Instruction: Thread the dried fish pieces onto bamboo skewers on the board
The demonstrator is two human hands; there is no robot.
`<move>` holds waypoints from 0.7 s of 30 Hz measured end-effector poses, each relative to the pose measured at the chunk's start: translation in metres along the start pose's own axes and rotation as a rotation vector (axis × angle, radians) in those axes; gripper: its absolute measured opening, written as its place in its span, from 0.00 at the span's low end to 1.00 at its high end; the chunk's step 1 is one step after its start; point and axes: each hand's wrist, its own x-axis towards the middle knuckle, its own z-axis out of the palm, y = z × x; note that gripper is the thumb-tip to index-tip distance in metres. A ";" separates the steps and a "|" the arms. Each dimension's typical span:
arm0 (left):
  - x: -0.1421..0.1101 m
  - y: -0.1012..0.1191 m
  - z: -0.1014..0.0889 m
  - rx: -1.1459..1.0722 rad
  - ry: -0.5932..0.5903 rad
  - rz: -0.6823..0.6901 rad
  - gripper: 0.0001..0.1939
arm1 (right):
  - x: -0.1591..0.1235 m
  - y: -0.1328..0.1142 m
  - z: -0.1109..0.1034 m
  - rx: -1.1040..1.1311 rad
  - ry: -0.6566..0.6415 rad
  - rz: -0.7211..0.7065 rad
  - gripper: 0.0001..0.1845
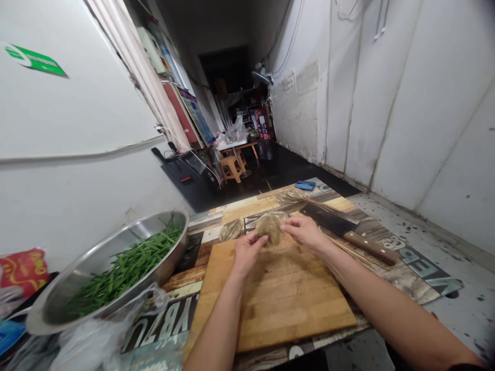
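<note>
Patterned table (181, 281) held board (290, 309); left hand (247, 251) and right hand (304, 231) pinched thin brownish piece (270, 228) near board's 12 o'clock edge. Knife (361, 241) lay at 2 o'clock, metal bowl (116, 237) at 9.

Two hands hold a thin, floppy brown piece over a wooden board.

The left hand (249, 251) and the right hand (303, 230) pinch the brown piece (269, 229) by its sides — it hangs between them, above the far part of the cutting board (286, 304). More thin, see-through brown bits (231, 230) lie on the table (436, 281) past the board. A big knife (328, 217) with a wood handle lies to the right, with thin sticks (353, 253) close by. A small blue thing (305, 185) sits near the table's far edge. On the left is a big shiny bowl (176, 252) with lots of long green leaves (127, 268) in it — a clear plastic bag (96, 337) is in front of it.
</note>
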 end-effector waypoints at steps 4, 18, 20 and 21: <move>0.000 -0.002 0.000 0.100 0.061 0.110 0.06 | 0.001 0.001 0.000 -0.056 0.032 -0.062 0.13; -0.009 0.007 -0.008 0.631 0.275 1.021 0.16 | -0.006 -0.010 0.001 -0.183 0.031 -0.338 0.13; -0.010 0.006 -0.007 0.631 0.275 1.035 0.16 | -0.007 -0.011 0.001 -0.197 0.041 -0.343 0.13; -0.010 0.005 -0.007 0.621 0.262 1.027 0.16 | -0.007 -0.011 0.002 -0.207 0.050 -0.339 0.13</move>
